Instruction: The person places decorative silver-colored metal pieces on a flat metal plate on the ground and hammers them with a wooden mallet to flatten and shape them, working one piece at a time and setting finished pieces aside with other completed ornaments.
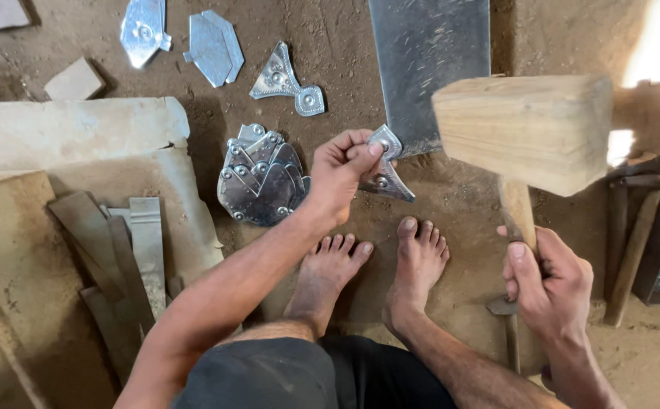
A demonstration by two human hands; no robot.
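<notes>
Above the bare feet (375,265), a small embossed metal piece (385,174) is pinched by the left hand (341,178), whose fingers (364,151) are clenched on its upper corner; its long axis slants down to the right. Just right of it and raised, a wooden mallet (527,132) is gripped at the handle by the right hand (546,284), the head held level with the piece. Left of the hand, a stack of like pieces (262,178) lies on the dirt floor (459,204); a metal sheet (428,68) lies beyond. Open ground is left between feet and stack.
</notes>
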